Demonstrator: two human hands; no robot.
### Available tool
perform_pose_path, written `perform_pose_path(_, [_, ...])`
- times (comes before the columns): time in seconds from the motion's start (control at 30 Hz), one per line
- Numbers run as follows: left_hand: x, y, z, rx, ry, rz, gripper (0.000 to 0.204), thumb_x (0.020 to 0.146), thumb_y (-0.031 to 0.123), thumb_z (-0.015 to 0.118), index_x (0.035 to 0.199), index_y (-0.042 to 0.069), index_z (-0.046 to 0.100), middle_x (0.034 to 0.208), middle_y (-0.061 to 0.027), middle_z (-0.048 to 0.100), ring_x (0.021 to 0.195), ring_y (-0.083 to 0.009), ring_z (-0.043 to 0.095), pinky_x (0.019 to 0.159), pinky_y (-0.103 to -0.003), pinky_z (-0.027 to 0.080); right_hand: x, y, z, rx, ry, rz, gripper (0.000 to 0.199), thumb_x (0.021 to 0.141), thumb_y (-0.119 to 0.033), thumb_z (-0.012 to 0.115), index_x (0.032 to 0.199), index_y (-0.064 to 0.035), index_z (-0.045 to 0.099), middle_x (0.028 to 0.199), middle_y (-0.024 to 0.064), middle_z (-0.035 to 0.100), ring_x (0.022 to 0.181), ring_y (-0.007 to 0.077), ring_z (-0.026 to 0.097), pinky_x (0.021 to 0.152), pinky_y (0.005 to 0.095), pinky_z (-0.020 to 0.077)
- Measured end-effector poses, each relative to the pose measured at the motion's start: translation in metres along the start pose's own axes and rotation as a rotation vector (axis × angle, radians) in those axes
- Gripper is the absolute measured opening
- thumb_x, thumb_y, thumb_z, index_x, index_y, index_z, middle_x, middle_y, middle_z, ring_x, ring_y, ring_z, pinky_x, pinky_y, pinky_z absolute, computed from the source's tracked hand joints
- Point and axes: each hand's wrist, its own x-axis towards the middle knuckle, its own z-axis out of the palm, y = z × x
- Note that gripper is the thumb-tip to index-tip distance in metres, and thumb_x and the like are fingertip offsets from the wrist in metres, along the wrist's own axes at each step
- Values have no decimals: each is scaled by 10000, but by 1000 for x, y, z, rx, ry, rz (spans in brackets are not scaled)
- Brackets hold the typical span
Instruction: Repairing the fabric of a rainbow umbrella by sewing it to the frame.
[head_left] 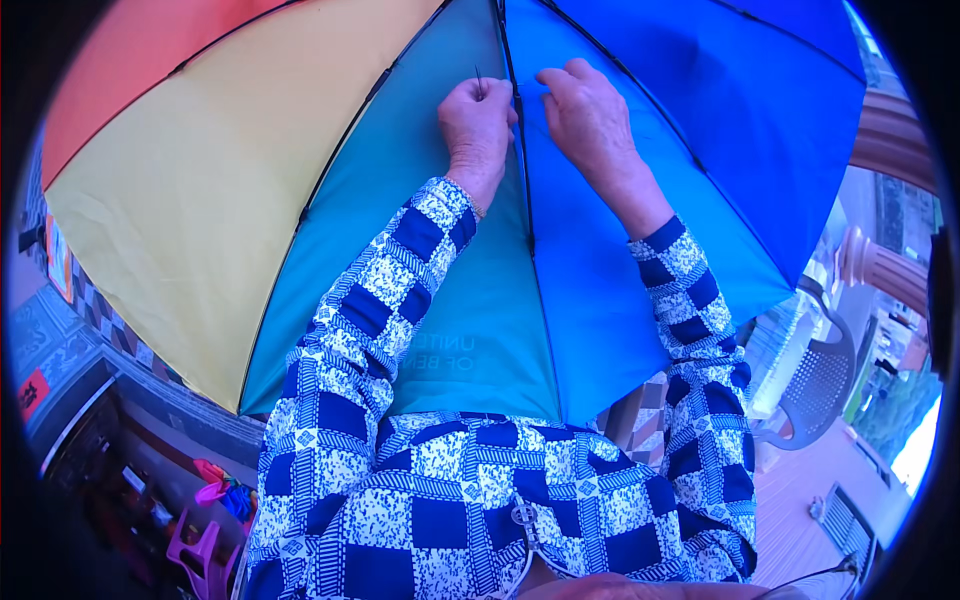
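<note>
A multicoloured umbrella (440, 260) is spread open in front of me, its inner side with the dark ribs (526, 200) toward me. My left hand (474, 128) is closed at the middle rib, over the green panel. A thin dark needle-like piece (478, 74) sticks up from between its thumb and finger. Just right of that rib, over the blue panel, my right hand (592, 115) is closed with its fingers curled in a pinch. Whatever it pinches is too small to make out. A small gap separates the two hands.
The umbrella's lower edge lies against my checked shirt (480, 500). A grey plastic chair (815, 385) stands at the right, near brown columns (890, 270). At the lower left are a pink plastic chair (195, 555) and a bright bundle (225, 490).
</note>
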Motion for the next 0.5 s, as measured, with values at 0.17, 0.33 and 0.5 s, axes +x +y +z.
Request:
perform_pose_path(0.17, [4, 4, -11, 48, 11, 49, 134, 798, 135, 606, 726, 30, 565, 565, -29, 546, 408, -82, 463, 371, -219, 353, 17, -7, 25, 164, 208, -138, 52, 748, -75, 576, 777, -87, 618, 843, 91, 564, 816, 284, 567, 672, 389, 474])
perform_pose_path(0.33, [-4, 18, -16, 1, -28, -29, 130, 802, 135, 601, 740, 31, 555, 564, -29, 538, 403, -78, 449, 367, -216, 337, 13, 3, 13, 128, 164, -149, 42, 756, -77, 568, 764, -88, 607, 840, 70, 563, 799, 283, 570, 652, 392, 473])
perform_pose_path(0.5, [4, 53, -42, 53, -92, 20, 115, 827, 147, 591, 823, 35, 566, 599, -17, 535, 411, -65, 427, 367, -203, 322, 14, 3, -7, 89, 92, -12, 37, 764, -83, 582, 790, -88, 608, 856, 51, 570, 787, 278, 579, 660, 367, 473])
